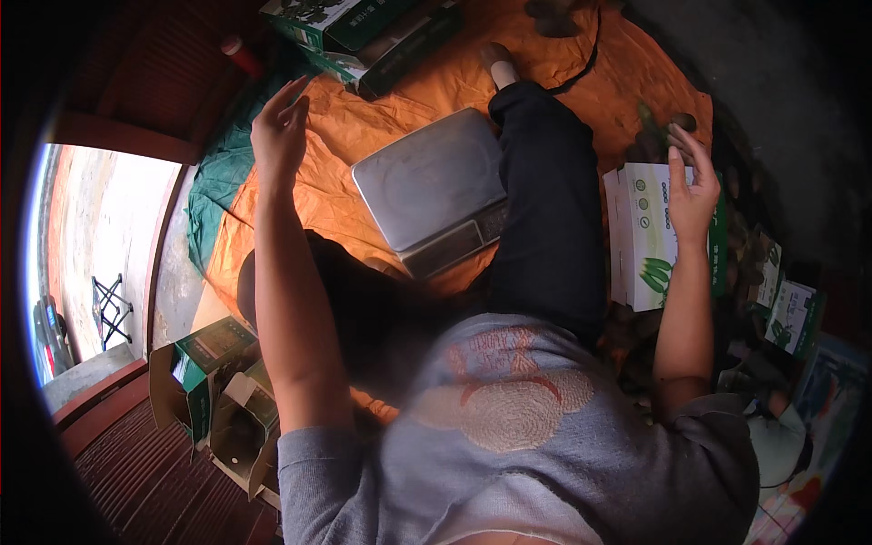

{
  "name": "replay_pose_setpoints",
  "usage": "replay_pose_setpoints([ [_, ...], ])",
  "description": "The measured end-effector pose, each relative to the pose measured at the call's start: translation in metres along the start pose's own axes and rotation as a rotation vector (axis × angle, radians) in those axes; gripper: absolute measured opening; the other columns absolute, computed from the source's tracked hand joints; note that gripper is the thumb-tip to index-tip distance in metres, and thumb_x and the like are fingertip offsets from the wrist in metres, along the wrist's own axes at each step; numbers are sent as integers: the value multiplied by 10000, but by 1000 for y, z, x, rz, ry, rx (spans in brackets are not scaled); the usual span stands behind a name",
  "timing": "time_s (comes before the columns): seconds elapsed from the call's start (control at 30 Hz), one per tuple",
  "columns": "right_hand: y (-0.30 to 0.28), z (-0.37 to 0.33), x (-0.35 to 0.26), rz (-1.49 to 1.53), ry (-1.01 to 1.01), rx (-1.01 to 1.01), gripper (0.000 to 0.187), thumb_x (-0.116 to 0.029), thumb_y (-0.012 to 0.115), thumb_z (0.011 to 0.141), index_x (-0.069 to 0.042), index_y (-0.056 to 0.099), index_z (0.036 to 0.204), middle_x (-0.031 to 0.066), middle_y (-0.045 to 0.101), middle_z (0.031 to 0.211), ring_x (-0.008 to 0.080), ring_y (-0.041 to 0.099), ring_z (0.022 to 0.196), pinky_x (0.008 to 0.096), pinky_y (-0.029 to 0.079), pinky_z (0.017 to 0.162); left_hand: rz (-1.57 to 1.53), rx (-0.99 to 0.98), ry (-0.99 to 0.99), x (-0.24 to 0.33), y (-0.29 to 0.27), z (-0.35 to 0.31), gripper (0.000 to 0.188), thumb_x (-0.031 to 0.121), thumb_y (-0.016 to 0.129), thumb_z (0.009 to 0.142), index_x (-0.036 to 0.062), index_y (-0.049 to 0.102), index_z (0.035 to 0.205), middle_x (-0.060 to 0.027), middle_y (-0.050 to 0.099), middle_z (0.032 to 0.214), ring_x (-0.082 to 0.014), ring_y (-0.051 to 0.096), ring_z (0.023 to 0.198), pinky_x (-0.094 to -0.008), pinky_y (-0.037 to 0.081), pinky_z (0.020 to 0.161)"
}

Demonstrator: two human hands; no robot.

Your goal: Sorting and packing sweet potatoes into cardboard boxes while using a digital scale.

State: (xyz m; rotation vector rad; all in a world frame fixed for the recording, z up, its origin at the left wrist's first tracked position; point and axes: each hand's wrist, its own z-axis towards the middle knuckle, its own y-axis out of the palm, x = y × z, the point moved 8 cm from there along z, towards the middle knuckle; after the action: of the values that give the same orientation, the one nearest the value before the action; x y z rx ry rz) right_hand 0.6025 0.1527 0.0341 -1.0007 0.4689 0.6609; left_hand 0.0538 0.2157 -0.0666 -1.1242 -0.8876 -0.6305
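Observation:
My left hand (280, 134) is raised over the left side of the orange sheet, fingers stretched out and holding nothing. It is nearest to a green cardboard box (350, 27) at the far edge. My right hand (695, 191) hovers at the right above a white and green carton (638, 238) with green pictures on it. Its fingers are extended and apart, with nothing between them. Between my legs stands a weighing scale (436, 177) with a flat metal platform, bare on top, and a dark panel on its near side.
The orange sheet (331, 173) covers the floor, with green cloth (213, 209) on its left. Opened cardboard boxes (245, 422) stand at the near left. Dark roundish pieces (649, 136) lie at the right, and smaller printed cartons (795, 313) beyond the white one.

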Motion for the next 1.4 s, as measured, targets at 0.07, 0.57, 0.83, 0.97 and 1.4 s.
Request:
replay_pose_setpoints([
  [0.07,-52,-9,74,-326,42,106,402,-63,658,909,-30,597,1305,159,658,1221,299,628,1143,403,476,981,-46,-9,-44,-7,-6,-1,320,172,653,961,134,675,1279,-82,658,1313,-166,690,1067,-270,508,896],
  [0.57,-301,-316,466,464,1351,771,464,-370,712,914,-29,644,1220,129,638,1193,321,630,1067,510,521,909,-196,27,-89,-16,-6,-18,337,131,605,997,64,627,1327,-92,636,1320,-189,640,1163,-318,499,1001],
  [0.83,-340,-301,504,380,1312,598,446,-329,688,923,-26,631,1245,134,652,1173,332,639,1029,519,523,836,-182,34,-172,-23,-3,-20,319,140,591,1005,78,645,1313,-86,679,1219,-169,656,1115,-297,516,954],
  [0.97,-332,-283,505,-373,1243,214,512,-271,738,861,-21,613,1290,137,666,1182,325,638,1048,443,502,920,-134,37,-176,-12,-6,-18,314,145,591,1006,70,648,1305,-89,682,1203,-169,652,1115,-299,514,949],
  [1.4,-337,-267,560,-355,1109,109,500,-113,767,793,-14,640,1266,107,675,1193,243,624,1060,377,460,962,-140,31,-203,-20,1,-11,304,155,583,1008,67,658,1289,-73,700,1133,-157,656,1095,-298,511,940],
])
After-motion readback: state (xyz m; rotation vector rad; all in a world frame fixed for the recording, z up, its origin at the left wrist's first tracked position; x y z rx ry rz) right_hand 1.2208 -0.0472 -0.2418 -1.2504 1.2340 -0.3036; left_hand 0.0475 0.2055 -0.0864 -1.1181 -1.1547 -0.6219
